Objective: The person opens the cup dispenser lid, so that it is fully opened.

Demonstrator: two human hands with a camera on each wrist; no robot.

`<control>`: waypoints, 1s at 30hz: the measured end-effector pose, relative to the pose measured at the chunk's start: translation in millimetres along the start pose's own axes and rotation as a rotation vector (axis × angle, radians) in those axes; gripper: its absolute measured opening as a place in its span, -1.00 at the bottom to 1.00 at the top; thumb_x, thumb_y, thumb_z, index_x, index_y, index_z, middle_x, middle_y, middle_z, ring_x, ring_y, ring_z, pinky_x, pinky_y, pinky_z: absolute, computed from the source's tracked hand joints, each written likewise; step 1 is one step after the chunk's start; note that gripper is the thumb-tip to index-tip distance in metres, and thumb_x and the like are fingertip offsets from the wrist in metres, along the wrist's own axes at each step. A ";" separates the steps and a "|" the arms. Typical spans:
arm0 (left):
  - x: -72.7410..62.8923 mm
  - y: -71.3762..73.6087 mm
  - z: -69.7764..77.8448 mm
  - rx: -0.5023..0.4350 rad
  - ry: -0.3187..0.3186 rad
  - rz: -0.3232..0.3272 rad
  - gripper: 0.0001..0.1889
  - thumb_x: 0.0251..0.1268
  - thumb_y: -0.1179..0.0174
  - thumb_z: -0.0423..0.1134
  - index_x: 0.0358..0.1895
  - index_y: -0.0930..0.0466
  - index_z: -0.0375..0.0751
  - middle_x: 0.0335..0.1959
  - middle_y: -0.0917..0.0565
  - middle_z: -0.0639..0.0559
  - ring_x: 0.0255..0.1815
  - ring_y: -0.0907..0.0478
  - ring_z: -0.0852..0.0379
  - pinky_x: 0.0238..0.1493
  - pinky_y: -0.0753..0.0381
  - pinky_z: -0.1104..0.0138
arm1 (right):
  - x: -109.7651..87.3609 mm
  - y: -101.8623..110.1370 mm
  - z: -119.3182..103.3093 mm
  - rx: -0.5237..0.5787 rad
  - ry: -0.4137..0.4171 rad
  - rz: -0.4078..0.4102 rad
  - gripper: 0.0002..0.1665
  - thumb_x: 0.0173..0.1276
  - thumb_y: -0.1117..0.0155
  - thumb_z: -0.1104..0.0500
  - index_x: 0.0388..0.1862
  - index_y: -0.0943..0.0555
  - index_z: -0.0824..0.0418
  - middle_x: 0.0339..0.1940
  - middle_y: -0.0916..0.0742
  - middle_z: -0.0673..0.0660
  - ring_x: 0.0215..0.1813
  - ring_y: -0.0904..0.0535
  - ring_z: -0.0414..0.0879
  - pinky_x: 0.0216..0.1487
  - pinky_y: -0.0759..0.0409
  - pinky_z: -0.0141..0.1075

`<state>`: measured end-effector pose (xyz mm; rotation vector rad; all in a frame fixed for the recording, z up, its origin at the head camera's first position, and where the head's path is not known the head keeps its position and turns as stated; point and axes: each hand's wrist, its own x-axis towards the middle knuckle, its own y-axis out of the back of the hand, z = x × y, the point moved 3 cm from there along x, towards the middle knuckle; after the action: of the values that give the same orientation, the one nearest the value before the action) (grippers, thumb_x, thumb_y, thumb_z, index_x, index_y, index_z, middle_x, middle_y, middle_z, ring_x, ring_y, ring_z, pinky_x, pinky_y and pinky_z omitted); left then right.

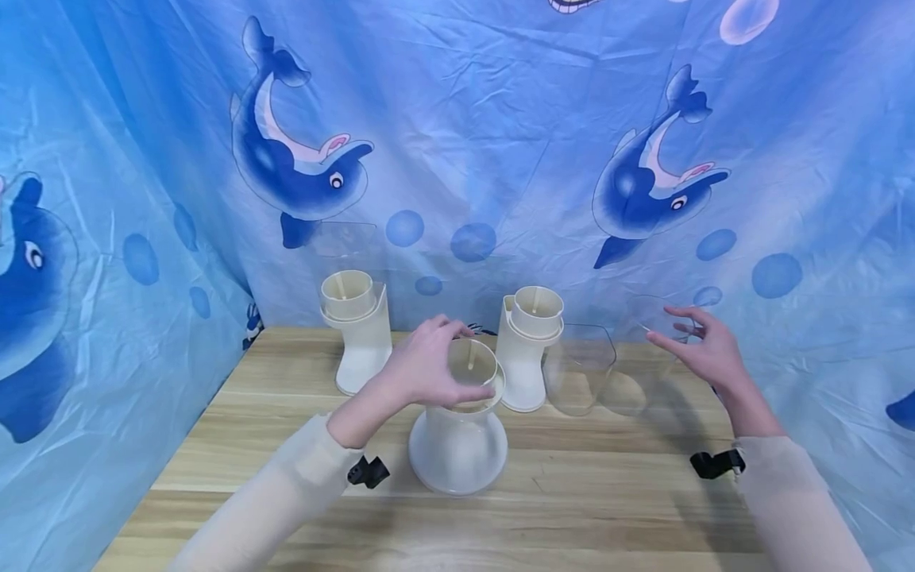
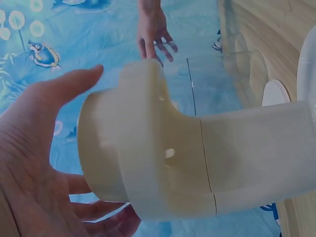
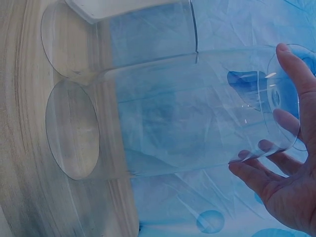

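My left hand (image 1: 434, 365) curves round the upper neck of a white plastic pedestal (image 1: 461, 457) with a round, flared base, which stands on the table. In the left wrist view the thumb lies along one side of the neck's collar (image 2: 143, 148), with the fingers partly hidden behind it. At the right, my right hand (image 1: 704, 349) spans the rounded upper end of a clear, see-through container (image 3: 197, 118). Its thumb and fingertips lie at opposite sides of that end. The container stands upright, with its oval lower end on the wood.
Two more white pedestals with round cups stand behind, one at the left (image 1: 364, 357) and one right of middle (image 1: 522, 373). Beside the latter is another clear container (image 1: 581, 373). The wooden table (image 1: 572, 508) meets a blue dolphin-print curtain (image 1: 486, 159).
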<state>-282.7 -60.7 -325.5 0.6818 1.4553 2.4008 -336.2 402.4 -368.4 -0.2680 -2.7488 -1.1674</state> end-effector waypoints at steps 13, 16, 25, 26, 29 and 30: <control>34.3 13.9 -18.6 0.005 0.027 -0.028 -0.26 -0.21 -0.59 0.22 0.13 -0.79 -0.09 0.11 -0.72 -0.03 0.20 -0.68 -0.12 0.14 -0.76 -0.03 | -1.1 -1.5 -1.5 0.015 -0.005 -0.002 0.03 0.36 -0.45 -0.37 0.65 -0.37 0.08 0.79 -0.13 0.28 0.58 -0.33 0.50 0.18 -0.64 0.29; 46.2 15.8 -25.5 -0.010 0.043 -0.015 -0.24 -0.20 -0.59 0.19 0.17 -0.78 -0.10 0.18 -0.74 -0.06 0.33 -0.62 -0.16 0.27 -0.72 -0.06 | -2.7 -0.8 -1.0 0.008 0.006 0.001 0.02 0.37 -0.45 -0.35 0.64 -0.38 0.10 0.79 -0.13 0.30 0.56 -0.34 0.52 0.12 -0.66 0.25; 83.8 11.9 -47.9 -0.073 0.099 0.028 -0.14 -0.13 -0.62 0.10 0.34 -0.65 -0.18 0.28 -0.66 -0.15 0.38 -0.55 -0.20 0.41 -0.63 -0.05 | -3.8 1.2 -1.0 -0.006 0.010 0.002 0.03 0.37 -0.45 -0.35 0.64 -0.39 0.11 0.78 -0.14 0.33 0.55 -0.34 0.53 -0.10 -0.66 -0.22; 87.3 11.0 -49.9 -0.078 0.107 0.031 -0.13 -0.12 -0.62 0.10 0.35 -0.64 -0.17 0.30 -0.65 -0.15 0.39 -0.54 -0.20 0.41 -0.63 -0.06 | -4.1 1.1 -1.4 -0.004 0.008 0.000 0.03 0.37 -0.45 -0.36 0.65 -0.38 0.11 0.78 -0.14 0.33 0.55 -0.34 0.52 -0.08 -0.68 -0.16; 96.4 9.0 -55.1 -0.098 0.131 0.039 -0.12 -0.10 -0.63 0.08 0.39 -0.61 -0.15 0.34 -0.61 -0.17 0.40 -0.53 -0.20 0.42 -0.62 -0.07 | -5.3 0.3 -2.3 0.010 0.002 -0.009 0.04 0.37 -0.44 -0.36 0.66 -0.36 0.09 0.79 -0.12 0.31 0.57 -0.32 0.52 0.04 -0.70 0.07; 98.8 8.7 -56.3 -0.105 0.139 0.039 -0.12 -0.09 -0.64 0.08 0.40 -0.60 -0.14 0.36 -0.61 -0.17 0.41 -0.52 -0.21 0.43 -0.61 -0.07 | -5.6 -0.1 -2.3 0.015 -0.001 -0.011 0.04 0.37 -0.44 -0.36 0.66 -0.36 0.09 0.79 -0.11 0.31 0.57 -0.31 0.52 0.08 -0.69 0.14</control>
<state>-396.1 -64.2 -314.2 0.5331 1.3661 2.5792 -330.6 400.1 -368.0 -0.2525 -2.7624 -1.1493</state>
